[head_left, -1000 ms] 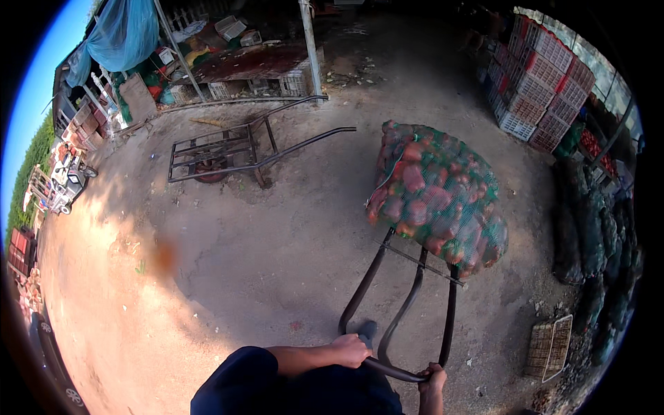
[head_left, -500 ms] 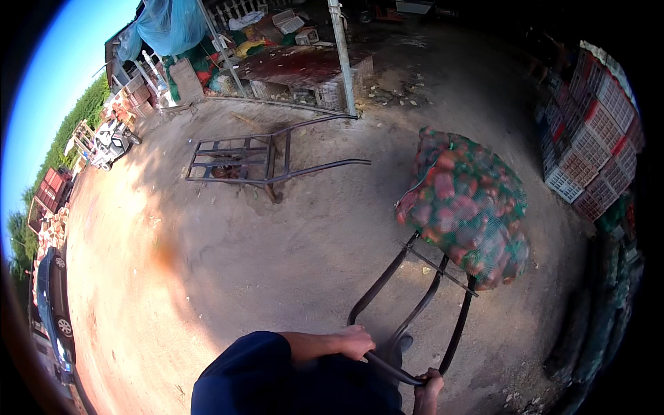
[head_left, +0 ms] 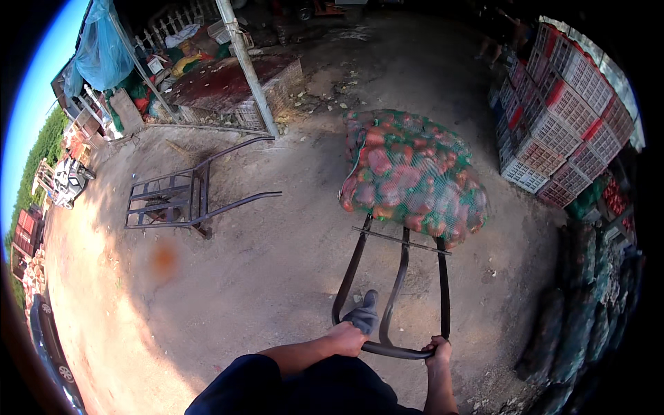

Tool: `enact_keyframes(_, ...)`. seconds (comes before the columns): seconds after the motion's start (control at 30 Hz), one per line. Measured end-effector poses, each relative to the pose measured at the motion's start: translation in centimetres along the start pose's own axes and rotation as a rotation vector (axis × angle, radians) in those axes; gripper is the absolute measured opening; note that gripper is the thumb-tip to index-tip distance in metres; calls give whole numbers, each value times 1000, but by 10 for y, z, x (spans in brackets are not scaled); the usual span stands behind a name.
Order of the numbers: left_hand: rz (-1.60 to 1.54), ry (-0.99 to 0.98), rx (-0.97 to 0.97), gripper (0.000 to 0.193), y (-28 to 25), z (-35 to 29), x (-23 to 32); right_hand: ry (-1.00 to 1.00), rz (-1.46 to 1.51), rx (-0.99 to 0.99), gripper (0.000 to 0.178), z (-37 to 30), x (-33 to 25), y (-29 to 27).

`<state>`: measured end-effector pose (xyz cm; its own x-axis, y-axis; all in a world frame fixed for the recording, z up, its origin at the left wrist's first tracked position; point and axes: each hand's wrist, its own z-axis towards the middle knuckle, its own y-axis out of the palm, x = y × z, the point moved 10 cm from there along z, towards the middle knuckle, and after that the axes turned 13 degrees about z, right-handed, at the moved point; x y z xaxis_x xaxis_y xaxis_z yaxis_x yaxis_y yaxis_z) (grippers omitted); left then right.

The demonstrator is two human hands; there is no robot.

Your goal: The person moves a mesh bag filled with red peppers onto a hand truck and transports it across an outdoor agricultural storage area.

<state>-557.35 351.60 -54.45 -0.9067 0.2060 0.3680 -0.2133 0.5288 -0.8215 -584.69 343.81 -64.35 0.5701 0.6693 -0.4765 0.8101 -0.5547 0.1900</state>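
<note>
Both of my hands grip the dark curved metal handle of a hand truck (head_left: 403, 277). My left hand (head_left: 347, 339) is closed round the left corner of the bar, and my right hand (head_left: 437, 351) round the right corner. At the truck's far end rests a big green mesh sack (head_left: 415, 173) bulging with reddish, rounded produce whose kind I cannot make out. The sack hides the truck's lower frame and wheels. A grey shoe (head_left: 363, 315) of mine shows just inside the handle's left side.
A second metal cart (head_left: 166, 200) lies on the ground to the left. Stacked plastic crates (head_left: 560, 117) stand at the right, with dark full sacks (head_left: 567, 318) nearer me. A metal post (head_left: 245, 66) rises by a low platform (head_left: 228, 86). A dark car (head_left: 52, 353) is at far left.
My view has swung to the right, so the surroundings shift left. A shoe has come forward beside the handle. Both hands keep their hold on the hand truck.
</note>
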Motion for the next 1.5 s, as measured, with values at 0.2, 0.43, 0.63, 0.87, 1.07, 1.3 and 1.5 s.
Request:
enact_keyframes(0.2, -73, -4, -50, 20, -52, 99, -34, -9, -73, 20, 11, 52, -76, 82)
enact_keyframes(0.43, -26, -34, -35, 19, -148, 197, -101, -3, -105, -21, 12, 130, -149, 201)
enact_keyframes(0.63, -49, -64, -38, 18, -188, 299, -164, 25, -122, -8, 12, 216, -197, 289)
enact_keyframes(0.87, 5, -171, -146, 19, -253, 404, -257, 46, -217, -23, 12, 292, -250, 427)
enact_keyframes(1.07, -77, -241, -23, 18, -364, 494, -337, 81, -198, -42, 12, 378, -310, 548)
enact_keyframes(1.3, -74, -234, -96, 21, -435, 604, -448, 43, -210, -80, 12, 451, -378, 705)
enact_keyframes(1.5, -11, -239, -96, 22, -512, 687, -543, 7, -206, -178, 13, 485, -432, 865)
